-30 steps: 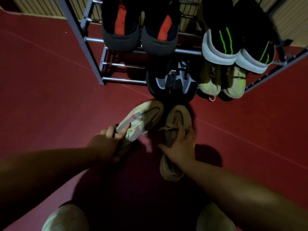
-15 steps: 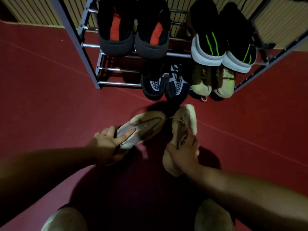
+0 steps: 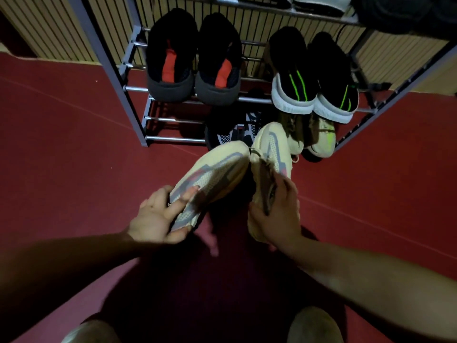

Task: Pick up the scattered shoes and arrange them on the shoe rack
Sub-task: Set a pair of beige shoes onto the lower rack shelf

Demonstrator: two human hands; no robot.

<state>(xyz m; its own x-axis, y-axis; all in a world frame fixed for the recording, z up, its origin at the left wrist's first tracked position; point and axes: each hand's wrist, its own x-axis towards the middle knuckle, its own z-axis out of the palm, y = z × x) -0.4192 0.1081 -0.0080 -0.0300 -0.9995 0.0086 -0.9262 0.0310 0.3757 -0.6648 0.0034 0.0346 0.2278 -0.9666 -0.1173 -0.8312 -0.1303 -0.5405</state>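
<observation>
While the left hand point(image 3: 158, 219) grips one cream knit sneaker point(image 3: 212, 179) by its heel, the right hand point(image 3: 274, 219) clutches its mate point(image 3: 270, 149). Both point toward the grey metal shoe rack point(image 3: 138, 115).

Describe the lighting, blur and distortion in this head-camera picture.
Head view: dim overall, the person's shadow blackening the red floor between the arms. Head view: slight motion smear on the left hand and the cream shoe it grips. Head view: wide-angle bowing splays the posts of the shoe rack; the black shoes sink into darkness.
</observation>
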